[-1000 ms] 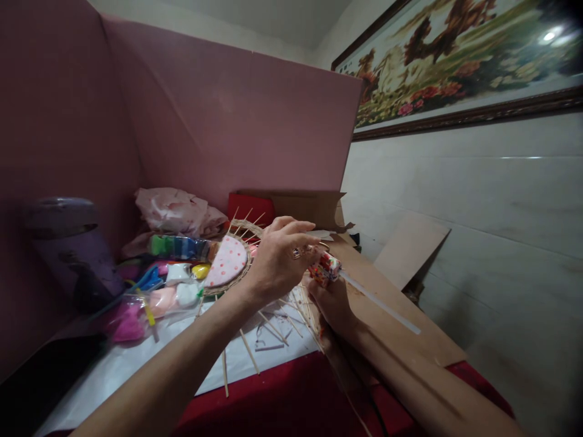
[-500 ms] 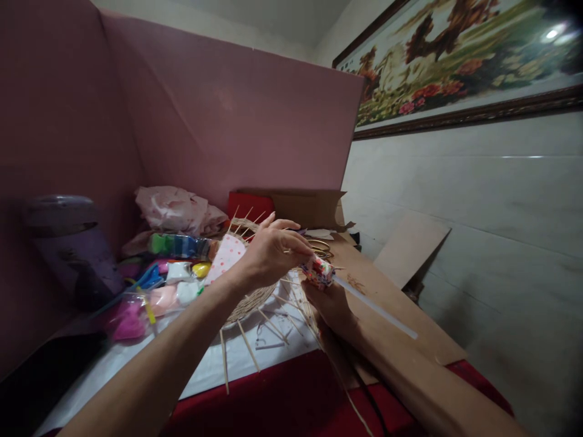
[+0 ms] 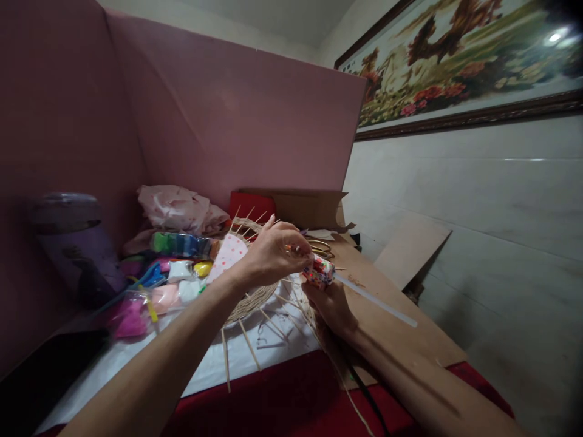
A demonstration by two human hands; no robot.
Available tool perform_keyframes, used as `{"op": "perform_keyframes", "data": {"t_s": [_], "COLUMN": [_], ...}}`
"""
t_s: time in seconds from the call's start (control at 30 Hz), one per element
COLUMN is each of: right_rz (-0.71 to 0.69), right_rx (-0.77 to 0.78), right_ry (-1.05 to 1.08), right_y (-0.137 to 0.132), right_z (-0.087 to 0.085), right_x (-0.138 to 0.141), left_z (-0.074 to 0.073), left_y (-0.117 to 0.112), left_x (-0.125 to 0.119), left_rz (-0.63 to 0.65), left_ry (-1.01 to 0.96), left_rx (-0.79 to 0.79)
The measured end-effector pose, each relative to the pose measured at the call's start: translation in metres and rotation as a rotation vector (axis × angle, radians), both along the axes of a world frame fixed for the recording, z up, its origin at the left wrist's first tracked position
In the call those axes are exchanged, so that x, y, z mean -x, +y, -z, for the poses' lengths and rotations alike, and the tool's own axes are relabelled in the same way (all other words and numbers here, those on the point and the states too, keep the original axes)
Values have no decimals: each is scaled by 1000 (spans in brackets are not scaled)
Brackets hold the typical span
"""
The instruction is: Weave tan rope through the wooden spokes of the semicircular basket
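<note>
My left hand (image 3: 268,255) is closed in a pinch at the rim of a round woven disc (image 3: 255,297), whose thin reed spokes stick out all around. A pink dotted cloth piece (image 3: 228,254) lies on the disc just left of that hand. My right hand (image 3: 332,306) grips a small glue gun (image 3: 319,270) with a colourful pattern. The gun's nozzle sits right at my left fingertips. A long clear glue stick (image 3: 378,300) juts out of its back to the right, and its black cord (image 3: 359,382) trails toward me.
A pile of coloured clay packets (image 3: 168,285) and a crumpled pink bag (image 3: 177,209) lie at the left. A purple jar (image 3: 75,243) stands far left. An open cardboard box (image 3: 310,206), brown board (image 3: 392,315), pink screens (image 3: 237,127) and a tiled wall (image 3: 478,206) surround the red table (image 3: 282,400).
My left hand has closed from spread fingers into a pinch and dropped slightly. The woven disc has tilted lower toward me. The glue gun has moved a little left and down to meet the fingertips.
</note>
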State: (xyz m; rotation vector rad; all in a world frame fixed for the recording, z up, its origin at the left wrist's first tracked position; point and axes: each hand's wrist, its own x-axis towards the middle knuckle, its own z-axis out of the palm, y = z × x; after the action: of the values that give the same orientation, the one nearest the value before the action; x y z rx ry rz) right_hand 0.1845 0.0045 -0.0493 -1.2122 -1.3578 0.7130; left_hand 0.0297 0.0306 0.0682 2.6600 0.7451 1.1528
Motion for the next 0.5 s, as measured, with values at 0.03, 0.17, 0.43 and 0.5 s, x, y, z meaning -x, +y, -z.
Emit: {"op": "perform_keyframes", "data": {"t_s": [0.03, 0.17, 0.43, 0.5], "right_rz": [3, 5, 27, 13], "right_rx": [3, -6, -8, -30], "right_ry": [-11, -3, 65, 160], "right_y": [0, -1, -4, -3], "right_z": [0, -1, -7, -10], "right_x": [0, 0, 4, 6], "left_z": [1, 1, 3, 5], "left_y": [1, 2, 0, -2], "left_x": [-1, 0, -4, -8], "left_rz": [-1, 13, -8, 17], "left_ry": [-3, 8, -77, -122], "left_rx": [-13, -27, 25, 42]}}
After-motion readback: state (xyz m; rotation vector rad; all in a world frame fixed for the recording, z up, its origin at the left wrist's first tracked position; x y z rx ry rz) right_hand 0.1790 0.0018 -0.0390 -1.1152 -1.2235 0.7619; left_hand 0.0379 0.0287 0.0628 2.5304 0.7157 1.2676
